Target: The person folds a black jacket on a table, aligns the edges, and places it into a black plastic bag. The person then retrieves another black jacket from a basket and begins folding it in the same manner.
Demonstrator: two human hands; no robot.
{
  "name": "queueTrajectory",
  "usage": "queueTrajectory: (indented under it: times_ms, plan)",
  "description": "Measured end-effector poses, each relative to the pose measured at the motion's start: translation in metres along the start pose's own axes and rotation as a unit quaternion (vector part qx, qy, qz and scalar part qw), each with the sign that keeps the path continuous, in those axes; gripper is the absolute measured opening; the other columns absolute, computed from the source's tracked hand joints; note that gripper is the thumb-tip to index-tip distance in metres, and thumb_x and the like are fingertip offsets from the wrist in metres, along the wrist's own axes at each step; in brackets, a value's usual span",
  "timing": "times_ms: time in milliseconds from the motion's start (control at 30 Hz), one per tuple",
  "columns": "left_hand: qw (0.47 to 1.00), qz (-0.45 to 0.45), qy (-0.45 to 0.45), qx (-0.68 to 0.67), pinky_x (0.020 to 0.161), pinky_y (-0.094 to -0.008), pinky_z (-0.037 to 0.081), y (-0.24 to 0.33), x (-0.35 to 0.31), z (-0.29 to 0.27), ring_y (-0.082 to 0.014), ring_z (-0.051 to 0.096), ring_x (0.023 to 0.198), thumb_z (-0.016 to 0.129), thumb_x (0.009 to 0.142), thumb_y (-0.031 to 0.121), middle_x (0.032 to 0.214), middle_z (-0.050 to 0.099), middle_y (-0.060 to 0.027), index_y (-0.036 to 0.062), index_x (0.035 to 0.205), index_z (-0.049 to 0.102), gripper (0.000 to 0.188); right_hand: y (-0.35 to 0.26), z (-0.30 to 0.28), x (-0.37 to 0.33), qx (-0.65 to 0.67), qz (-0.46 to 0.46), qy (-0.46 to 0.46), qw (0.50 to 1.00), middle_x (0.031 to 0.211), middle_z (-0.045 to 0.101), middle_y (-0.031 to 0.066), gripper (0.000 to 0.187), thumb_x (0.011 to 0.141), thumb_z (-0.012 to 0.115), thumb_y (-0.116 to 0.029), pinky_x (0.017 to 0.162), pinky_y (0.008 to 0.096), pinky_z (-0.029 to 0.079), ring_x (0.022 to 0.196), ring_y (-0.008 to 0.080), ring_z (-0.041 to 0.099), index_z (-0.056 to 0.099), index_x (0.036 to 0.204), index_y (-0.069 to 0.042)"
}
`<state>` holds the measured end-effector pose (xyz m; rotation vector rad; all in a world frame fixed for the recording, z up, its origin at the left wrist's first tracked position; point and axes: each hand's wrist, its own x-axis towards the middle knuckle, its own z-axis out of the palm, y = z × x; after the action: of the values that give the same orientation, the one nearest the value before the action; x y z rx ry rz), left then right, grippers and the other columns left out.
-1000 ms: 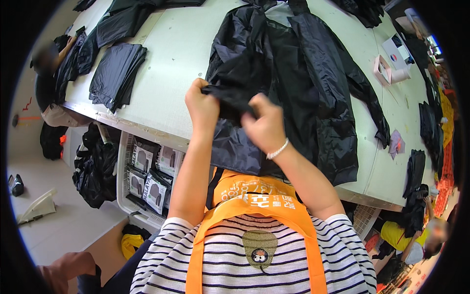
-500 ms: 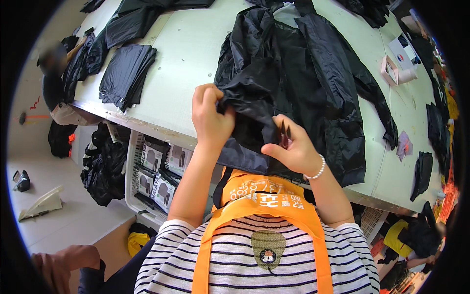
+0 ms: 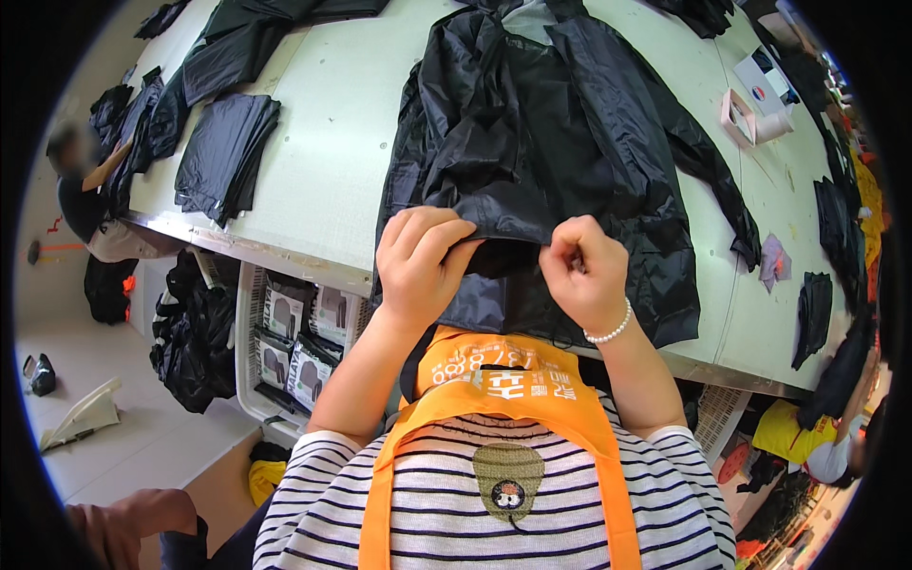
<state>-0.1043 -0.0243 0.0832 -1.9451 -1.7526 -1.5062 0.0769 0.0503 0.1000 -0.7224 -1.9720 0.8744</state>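
Observation:
A shiny black jacket (image 3: 617, 142) lies spread on the pale table in front of me, its collar pointing away. My left hand (image 3: 423, 261) pinches one side of a wide tubular opening in the jacket's fabric, with the thumb tucked underneath. On the other side of that opening my right hand (image 3: 586, 271), with a beaded bracelet at the wrist, is closed on the edge. The edge is stretched between both hands, and the dark inside gapes toward me. Whether the right palm still holds the dark-bladed snips cannot be seen.
Folded black garments (image 3: 228, 157) lie at the left on the table (image 3: 328, 142). Below its edge stands a white crate (image 3: 245, 351) of packaged garments. A pink box (image 3: 737, 119) and a crumpled cloth (image 3: 774, 261) lie at the right. A co-worker (image 3: 81, 190) stands far left.
My right hand has turned and closed on the opening's edge; the snips' dark blades that stuck up from it no longer show. My left hand has moved down slightly, and the edge is straighter.

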Motion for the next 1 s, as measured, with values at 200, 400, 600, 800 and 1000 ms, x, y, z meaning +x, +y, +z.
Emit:
queueTrajectory:
  times_ms: [200,400,600,800,1000]
  plan:
    - [0.998,0.048,0.038,-0.008,0.063,-0.0303,0.049,-0.004,0.003,-0.005,-0.0243,0.061,0.07,0.074,0.056,-0.008,0.077,0.064,-0.0092,0.0026,0.08,0.062,0.029,0.003,-0.011,-0.012,0.129,0.167,-0.169,0.963,0.086,0.054,0.0078,0.035,0.089,0.062,-0.018,0.071,0.0254,0.047,0.075,0.0148,0.055,0.04,0.111,-0.002]
    - [0.997,0.079,0.024,-0.009,0.062,-0.0303,0.049,-0.002,0.002,-0.003,-0.0237,0.062,0.069,0.075,0.056,-0.007,0.077,0.064,-0.0083,0.0035,0.08,0.06,0.03,-0.009,-0.004,-0.002,0.181,0.176,-0.184,0.95,0.093,0.062,0.0119,0.02,0.092,0.058,-0.012,0.077,0.0282,0.049,0.085,0.0171,0.062,0.049,0.103,0.001]
    - [0.997,0.078,0.025,-0.008,0.063,-0.0306,0.049,-0.001,0.0,-0.004,-0.0236,0.062,0.069,0.075,0.057,-0.008,0.077,0.064,-0.0083,0.0039,0.08,0.06,0.03,-0.011,0.002,0.004,0.162,0.152,-0.183,0.958,0.086,0.062,0.0116,0.017,0.089,0.061,-0.009,0.073,0.0273,0.05,0.079,0.0178,0.063,0.051,0.099,0.001]
    - [0.997,0.073,0.034,-0.007,0.061,-0.0315,0.05,-0.001,0.001,0.002,-0.0238,0.06,0.067,0.075,0.056,-0.004,0.075,0.063,-0.0063,0.0051,0.078,0.061,0.028,-0.013,0.003,0.001,0.147,0.165,-0.162,0.962,0.083,0.062,0.0099,0.016,0.087,0.063,-0.007,0.069,0.0254,0.049,0.074,0.0152,0.061,0.053,0.097,-0.001]
    - [0.938,-0.037,-0.339,-0.06,0.102,-0.0472,0.032,0.018,0.002,0.016,-0.0352,0.043,0.124,0.076,0.058,0.013,0.126,0.052,-0.0137,0.0075,0.097,0.057,0.044,0.04,-0.021,-0.031,-0.062,0.187,-0.029,0.98,0.094,0.06,0.0106,0.041,0.078,0.073,-0.026,0.07,0.0304,0.051,0.082,0.0238,0.063,0.054,0.105,-0.002]
